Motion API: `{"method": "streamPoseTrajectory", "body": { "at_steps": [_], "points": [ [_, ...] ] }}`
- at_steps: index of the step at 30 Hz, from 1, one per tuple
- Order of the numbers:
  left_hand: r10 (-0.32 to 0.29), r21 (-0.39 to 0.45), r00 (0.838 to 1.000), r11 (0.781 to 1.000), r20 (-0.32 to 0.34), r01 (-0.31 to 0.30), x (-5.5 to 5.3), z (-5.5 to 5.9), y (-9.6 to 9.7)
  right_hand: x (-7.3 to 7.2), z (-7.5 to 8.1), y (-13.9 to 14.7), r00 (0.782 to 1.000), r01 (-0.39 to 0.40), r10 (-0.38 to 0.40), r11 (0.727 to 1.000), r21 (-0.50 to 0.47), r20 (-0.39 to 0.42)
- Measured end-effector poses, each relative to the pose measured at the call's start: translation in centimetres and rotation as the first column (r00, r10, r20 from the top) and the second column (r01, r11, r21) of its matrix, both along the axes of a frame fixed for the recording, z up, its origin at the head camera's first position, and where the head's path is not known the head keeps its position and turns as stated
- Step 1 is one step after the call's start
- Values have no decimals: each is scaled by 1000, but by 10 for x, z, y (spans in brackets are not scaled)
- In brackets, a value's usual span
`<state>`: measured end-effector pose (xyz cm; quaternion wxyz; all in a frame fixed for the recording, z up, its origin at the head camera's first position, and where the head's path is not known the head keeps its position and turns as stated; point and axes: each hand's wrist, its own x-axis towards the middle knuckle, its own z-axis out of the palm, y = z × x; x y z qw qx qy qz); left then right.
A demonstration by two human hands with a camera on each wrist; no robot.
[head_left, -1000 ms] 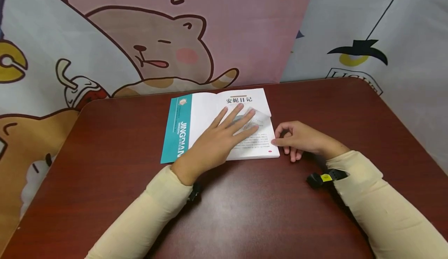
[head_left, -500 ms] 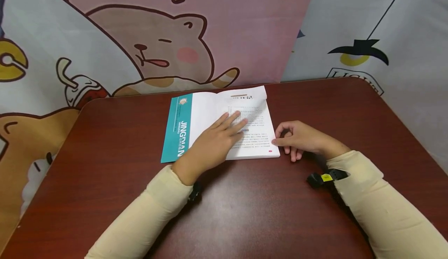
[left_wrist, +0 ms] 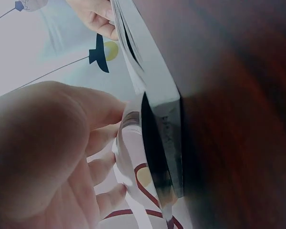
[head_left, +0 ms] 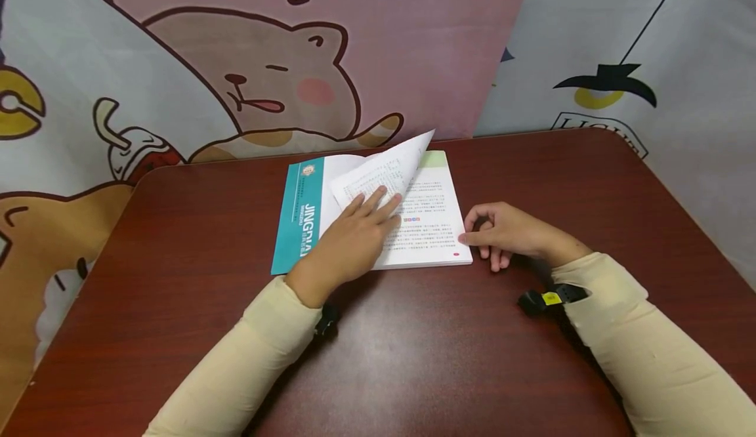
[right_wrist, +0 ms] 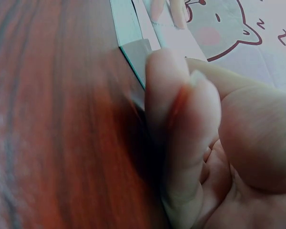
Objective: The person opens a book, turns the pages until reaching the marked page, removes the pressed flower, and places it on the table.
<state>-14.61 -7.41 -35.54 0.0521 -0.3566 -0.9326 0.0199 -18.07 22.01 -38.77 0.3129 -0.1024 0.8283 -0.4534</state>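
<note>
An open paperback book (head_left: 425, 243) with a teal cover flap (head_left: 295, 227) lies on the table. My left hand (head_left: 351, 240) rests over its middle, fingers extended against a printed page (head_left: 378, 178) that is lifted and folded over to the left. The page's upper corner stands up past the book's top edge. At the book's right edge, my right hand (head_left: 502, 232) pinches the pages between thumb and bent index finger, while its other fingers curl beside the book. In the left wrist view, the book's page block (left_wrist: 157, 81) shows edge-on beside the left hand (left_wrist: 52, 152).
The reddish-brown wooden table (head_left: 413, 358) extends around the book on every side. Behind it hangs a cloth backdrop (head_left: 437, 50) with cartoon animals. Each wrist wears a black strapped device, the right one (head_left: 534, 302) bearing a yellow label.
The left hand has drawn slightly left and its fingers have come closer together. The titled page, flat before, has lifted and folded leftward, baring the printed page beneath. The right hand has stayed still.
</note>
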Motion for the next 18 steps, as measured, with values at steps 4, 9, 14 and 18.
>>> {"method": "streamPoseTrajectory", "body": {
  "at_steps": [4,9,14,18],
  "points": [
    [21,-13,1000,1000,2,-21,0,-1,-2,0,0,0,1000,2,-2,1000,12,1],
    [57,-19,998,998,-12,-57,-1,-1,-4,0,1,-1,1000,1,-1,1000,19,-4],
    [88,-32,996,996,-5,-88,-2,0,-5,0,1,0,1000,0,1,1000,27,-7],
    [126,-44,992,991,23,-125,-2,0,-5,0,2,-1,1000,-1,1,1000,26,-2]
  ]
}}
